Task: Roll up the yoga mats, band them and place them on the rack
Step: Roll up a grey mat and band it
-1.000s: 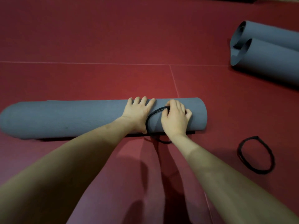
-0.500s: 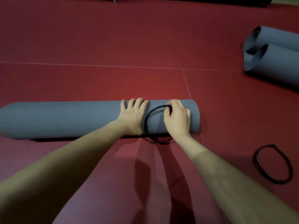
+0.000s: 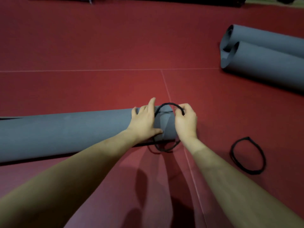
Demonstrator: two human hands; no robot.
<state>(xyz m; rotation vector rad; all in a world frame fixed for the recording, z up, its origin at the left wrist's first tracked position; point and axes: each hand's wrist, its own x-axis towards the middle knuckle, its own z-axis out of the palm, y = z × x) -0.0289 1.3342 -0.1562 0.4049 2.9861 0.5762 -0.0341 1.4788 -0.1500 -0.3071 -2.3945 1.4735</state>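
Both forearms reach in from the bottom edge toward the frame's center. The left hand (image 3: 144,121) lies palm-down on the rolled mat (image 3: 69,130), close to its right end; its fingers are mostly straight and pressed to the curved top, with the index finger lifted off and pointing to 12 o'clock and the thumb laid along the near side toward 3 o'clock. The right hand (image 3: 185,122) sits at the very end of the roll, at 3 o'clock from the left hand, its fingers curled, pinching the top of the band (image 3: 166,105) between thumb and fingertips. This black band arches up over the roll's end between the two hands and loops down under it, and its lower part shows on the floor (image 3: 98,46) at 6 o'clock from the roll's end. Whether it fully circles the mat cannot be told.

The mat stretches from center out past the frame's 9 o'clock edge, lying on the red floor.

Counted: three grey rolls, namely the one under the hands and two loose rolls (image 3: 266,53) touching side by side at 2 o'clock. Two black bands: the held one and a spare band (image 3: 248,155) lying flat at 4 o'clock, well apart from the hands.
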